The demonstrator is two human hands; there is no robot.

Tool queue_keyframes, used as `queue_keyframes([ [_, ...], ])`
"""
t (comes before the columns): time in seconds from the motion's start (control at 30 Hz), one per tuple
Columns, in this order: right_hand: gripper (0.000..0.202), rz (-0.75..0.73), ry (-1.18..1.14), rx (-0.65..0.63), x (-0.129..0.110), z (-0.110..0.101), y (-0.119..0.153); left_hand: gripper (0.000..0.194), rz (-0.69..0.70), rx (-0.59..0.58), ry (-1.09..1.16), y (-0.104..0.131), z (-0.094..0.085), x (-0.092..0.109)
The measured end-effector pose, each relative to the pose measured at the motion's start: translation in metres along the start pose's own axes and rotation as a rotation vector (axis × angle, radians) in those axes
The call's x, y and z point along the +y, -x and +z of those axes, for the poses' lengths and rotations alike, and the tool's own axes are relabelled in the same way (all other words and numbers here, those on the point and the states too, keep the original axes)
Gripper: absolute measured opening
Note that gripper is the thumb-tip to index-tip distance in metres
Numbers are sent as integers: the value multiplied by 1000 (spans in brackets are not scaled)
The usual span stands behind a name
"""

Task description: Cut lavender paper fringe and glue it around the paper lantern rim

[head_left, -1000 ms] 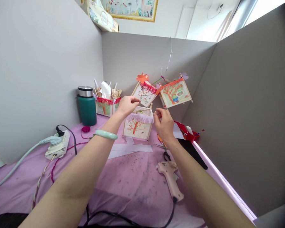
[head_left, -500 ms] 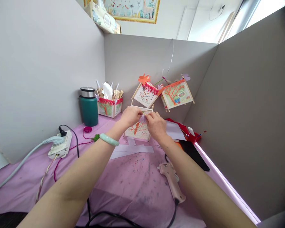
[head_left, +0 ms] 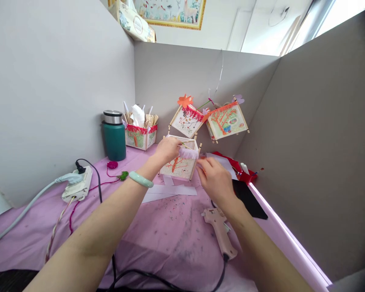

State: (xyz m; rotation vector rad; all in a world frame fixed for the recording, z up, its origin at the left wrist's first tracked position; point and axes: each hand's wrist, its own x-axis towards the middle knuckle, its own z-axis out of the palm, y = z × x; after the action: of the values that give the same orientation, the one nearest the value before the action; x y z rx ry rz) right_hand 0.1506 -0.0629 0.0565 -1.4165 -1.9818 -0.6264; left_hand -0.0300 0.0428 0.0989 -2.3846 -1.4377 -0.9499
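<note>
Lantern: paper box lantern [head_left: 180, 165] stands on the purple cloth [head_left: 158, 231], beyond the glue gun [head_left: 219, 232]
Left hand: left hand [head_left: 168, 150] pinches the lantern's lilac fringe [head_left: 188, 153]
Right hand: right hand [head_left: 215, 180] hovers loose, empty, just right of the lantern

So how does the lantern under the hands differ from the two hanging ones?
The table lantern stands upright on the purple cloth; the hanging lanterns tilt in the air. Its fringe is pale lilac, theirs red-orange. It shows no paper flower; theirs do. All share stick frames and orange tree drawings.
</note>
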Motion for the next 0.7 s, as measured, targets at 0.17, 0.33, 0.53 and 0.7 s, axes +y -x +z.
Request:
queue_keyframes([
  [0.17,33,312,132,-446,7,-37,85,30,-112,173,363,-5,-26,-16],
  [0.33,60,472,74,-649,3,-35,124,26,-131,176,327,0,-32,-15],
  [0.53,64,610,-155,-578,6,-30,129,27,-54,23,17,12,-11,5],
  [0.7,71,871,-959,-235,2,-44,128,26,-74,13,-104,16,-2,10],
])
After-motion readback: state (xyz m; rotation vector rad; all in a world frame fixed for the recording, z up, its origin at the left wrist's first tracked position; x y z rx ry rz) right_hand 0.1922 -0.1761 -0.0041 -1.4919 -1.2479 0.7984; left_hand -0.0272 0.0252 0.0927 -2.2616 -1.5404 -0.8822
